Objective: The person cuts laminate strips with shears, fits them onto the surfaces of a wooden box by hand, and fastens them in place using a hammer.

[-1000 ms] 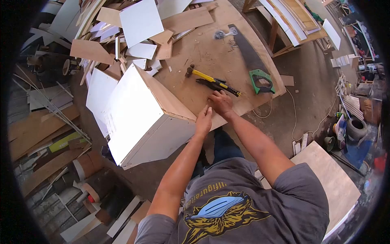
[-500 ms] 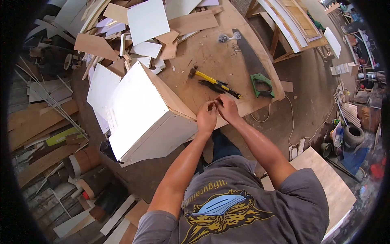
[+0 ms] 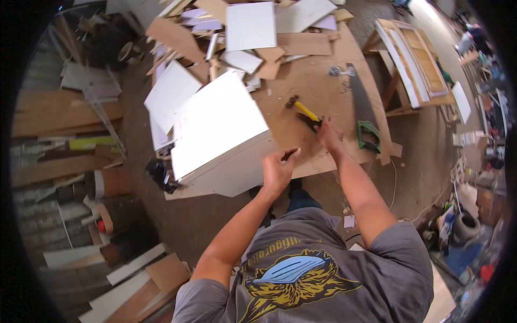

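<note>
My left hand (image 3: 279, 171) is closed in a pinch near the table's front edge, beside the white box-shaped wooden piece (image 3: 221, 126). Whatever lies between its thumb and fingers is too small to name. Farther right, my right hand (image 3: 330, 138) has its fingers round the rear end of a yellow-handled hammer (image 3: 305, 110), hiding part of the handle. Dark pliers (image 3: 308, 121) lie right against the hammer, partly under the fingers. To the right of this hand rests a handsaw with a green handle (image 3: 369, 136).
Offcut boards, including a white panel (image 3: 251, 27), are heaped at the table's back left. A small clear bag (image 3: 342, 71) lies by the saw blade. Another bench with a wooden frame (image 3: 417, 62) stands at right. Scrap wood and rolls (image 3: 116, 185) crowd the left floor.
My hands were together at the table edge and are now apart. The right hand has moved forward onto the hammer handle; the left stays pinched. The whole view has shifted.
</note>
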`<move>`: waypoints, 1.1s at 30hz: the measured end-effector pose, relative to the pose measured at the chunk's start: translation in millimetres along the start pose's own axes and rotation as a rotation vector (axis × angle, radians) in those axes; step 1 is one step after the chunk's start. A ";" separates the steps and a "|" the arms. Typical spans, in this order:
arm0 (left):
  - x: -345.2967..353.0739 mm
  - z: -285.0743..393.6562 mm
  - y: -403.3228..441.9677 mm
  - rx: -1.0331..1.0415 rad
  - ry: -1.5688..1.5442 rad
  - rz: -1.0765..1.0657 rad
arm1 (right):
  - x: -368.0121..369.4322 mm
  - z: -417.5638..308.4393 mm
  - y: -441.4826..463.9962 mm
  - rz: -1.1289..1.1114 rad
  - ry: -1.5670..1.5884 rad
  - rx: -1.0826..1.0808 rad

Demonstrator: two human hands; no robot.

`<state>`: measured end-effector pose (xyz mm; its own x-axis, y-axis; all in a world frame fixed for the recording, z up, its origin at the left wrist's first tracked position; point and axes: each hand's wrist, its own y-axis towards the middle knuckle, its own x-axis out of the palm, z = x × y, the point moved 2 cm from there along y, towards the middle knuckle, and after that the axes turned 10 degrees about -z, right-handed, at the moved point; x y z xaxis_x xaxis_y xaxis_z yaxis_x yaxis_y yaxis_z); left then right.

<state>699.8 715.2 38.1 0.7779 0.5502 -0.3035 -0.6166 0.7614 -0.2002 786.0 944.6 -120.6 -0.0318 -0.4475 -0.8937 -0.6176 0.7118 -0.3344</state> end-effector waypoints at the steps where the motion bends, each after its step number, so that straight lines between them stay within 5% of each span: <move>1: -17.9 7.4 -12.5 0.024 0.037 0.019 | 4.2 -1.4 4.0 -0.104 -0.020 0.039; 5: -96.6 20.3 -69.1 0.197 0.064 0.211 | 39.5 17.4 22.8 -0.080 0.088 -0.097; 9: -202.9 0.4 -103.4 0.593 0.072 0.398 | 14.0 7.5 11.0 0.103 0.284 -0.067; 14: -306.8 -47.8 -82.5 0.393 -0.149 0.315 | -143.3 -123.4 -118.1 0.379 0.271 -0.027; 17: -331.5 -77.3 -54.9 0.394 -0.090 0.173 | -153.5 -171.0 -156.9 0.403 0.258 -0.012; 24: -333.1 -91.2 -42.5 0.402 -0.178 -0.038 | -96.7 -344.1 -220.9 0.145 0.676 -0.429; 33: -332.2 -103.1 -40.0 0.451 -0.128 -0.053 | -53.1 -381.5 -225.6 0.138 0.506 -0.371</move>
<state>453.6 466.6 50.8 0.8329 0.5230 -0.1810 -0.4837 0.8468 0.2213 627.3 601.3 116.4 -0.4414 -0.6298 -0.6392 -0.8092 0.5872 -0.0197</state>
